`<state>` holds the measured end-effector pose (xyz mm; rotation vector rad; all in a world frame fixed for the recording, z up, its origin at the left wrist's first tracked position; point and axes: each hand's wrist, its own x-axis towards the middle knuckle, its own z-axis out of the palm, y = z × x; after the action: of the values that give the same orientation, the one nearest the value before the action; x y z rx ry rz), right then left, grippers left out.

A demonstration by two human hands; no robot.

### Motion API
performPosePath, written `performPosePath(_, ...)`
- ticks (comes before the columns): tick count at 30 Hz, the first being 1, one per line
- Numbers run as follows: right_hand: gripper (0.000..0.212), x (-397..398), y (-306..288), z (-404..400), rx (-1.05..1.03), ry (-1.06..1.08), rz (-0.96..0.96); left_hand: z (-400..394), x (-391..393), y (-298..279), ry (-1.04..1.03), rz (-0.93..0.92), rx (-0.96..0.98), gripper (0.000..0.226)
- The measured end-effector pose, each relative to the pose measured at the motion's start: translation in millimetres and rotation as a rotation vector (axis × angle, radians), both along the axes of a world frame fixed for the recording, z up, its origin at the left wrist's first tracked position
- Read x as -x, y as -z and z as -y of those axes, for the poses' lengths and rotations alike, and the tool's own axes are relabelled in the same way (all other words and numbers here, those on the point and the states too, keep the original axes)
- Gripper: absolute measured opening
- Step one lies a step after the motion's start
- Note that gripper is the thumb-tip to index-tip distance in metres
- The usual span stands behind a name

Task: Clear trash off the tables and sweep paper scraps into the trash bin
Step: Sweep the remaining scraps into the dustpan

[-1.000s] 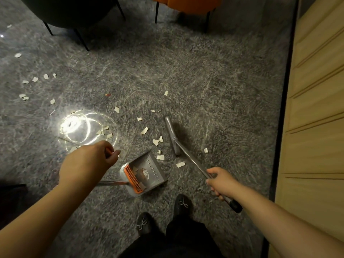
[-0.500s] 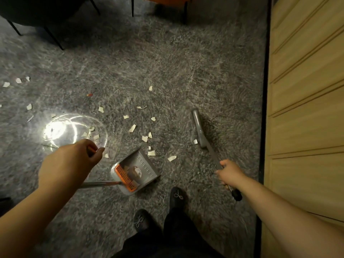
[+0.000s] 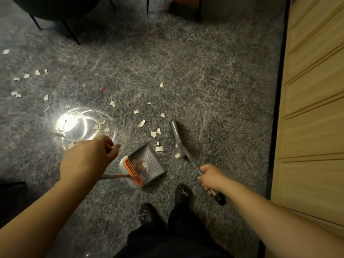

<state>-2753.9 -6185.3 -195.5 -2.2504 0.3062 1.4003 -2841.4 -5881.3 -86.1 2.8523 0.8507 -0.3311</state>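
Observation:
A grey dustpan (image 3: 150,161) with an orange comb edge rests on the grey marbled floor, a few scraps inside it. My left hand (image 3: 89,157) grips the top of its long handle. My right hand (image 3: 210,176) grips the metal broom handle; the grey broom head (image 3: 177,138) stands on the floor just right of the dustpan mouth. Several white paper scraps (image 3: 154,134) lie between the broom head and the pan, and more scraps (image 3: 26,76) are scattered to the far left.
A wooden panelled cabinet (image 3: 314,101) runs along the right side. Dark chair legs (image 3: 70,33) stand at the upper left and orange chair legs (image 3: 200,7) at the top. A bright light reflection (image 3: 74,123) glares on the floor. My dark shoes (image 3: 183,192) stand just behind the dustpan.
The broom head swung out to the right, then came back left toward the scraps beside the dustpan. Both hands kept their grips; the dustpan stayed put.

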Motion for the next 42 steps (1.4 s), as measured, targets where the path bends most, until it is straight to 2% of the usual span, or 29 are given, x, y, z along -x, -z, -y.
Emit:
performPosePath(6,0.02,-1,-9,-16,-0.115,0.081,-0.033,-6,12,-4,-0.007,0.007,0.024,0.029)
performPosePath(11,0.018,0,-21,-16,-0.128,0.078,-0.011,-18,28,-7,-0.032,0.014,0.077,0.029)
performPosePath(15,0.029,5,-10,-19,-0.09,0.07,-0.017,-23,43,-12,-0.134,0.047,0.1,0.026)
performPosePath(19,0.026,25,-1,-33,-0.085,0.051,-0.018,-33,56,-22,-0.201,0.063,0.092,0.024)
performPosePath(21,0.032,42,-2,-46,-0.079,0.066,-0.055,-41,62,-25,-0.226,0.071,0.086,0.024)
performPosePath(24,0.04,67,3,-69,-0.096,0.122,-0.113,-52,74,-24,-0.242,0.078,0.076,0.026)
performPosePath(27,0.022,72,12,-92,-0.14,0.187,-0.138,-59,87,-23,-0.261,0.098,0.078,0.027)
performPosePath(34,0.026,42,15,-148,-0.272,0.436,-0.17,-78,111,-21,-0.282,0.148,0.09,0.027)
performPosePath(37,0.021,31,11,-161,-0.312,0.494,-0.195,-85,114,-21,-0.311,0.158,0.113,0.027)
performPosePath(40,0.047,24,4,-167,-0.288,0.456,-0.153,-94,115,-22,-0.329,0.168,0.153,0.028)
performPosePath(42,0.051,21,-3,-169,-0.269,0.382,-0.106,-98,114,-23,-0.339,0.173,0.159,0.028)
